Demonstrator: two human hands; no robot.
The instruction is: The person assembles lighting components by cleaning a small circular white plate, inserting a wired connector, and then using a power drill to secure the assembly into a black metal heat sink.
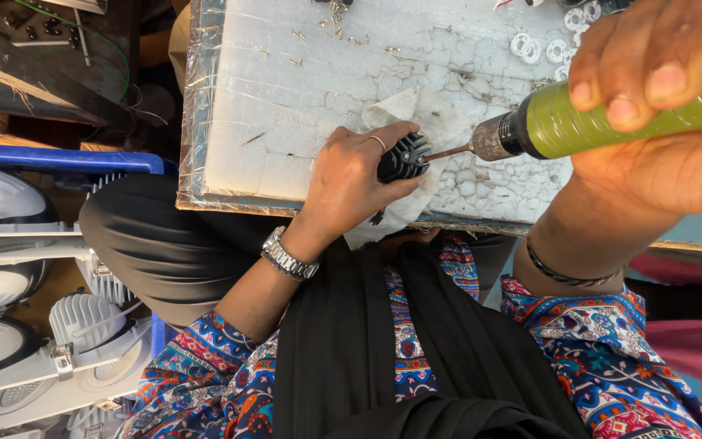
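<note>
My left hand (354, 180) grips a small black finned part (404, 157) and holds it on a white cloth (427, 115) at the near edge of a white foam board (302, 89). My right hand (652, 106) is wrapped around a green powered screwdriver (603, 114). Its metal chuck and bit (471, 146) point left, with the tip touching the finned part. A metal watch is on my left wrist and a dark band on my right.
Small screws (336, 31) lie scattered at the far side of the board and several white rings (548, 47) at its far right. A blue crate (50, 268) on the left holds white round lamp housings. My lap and patterned sleeves fill the bottom.
</note>
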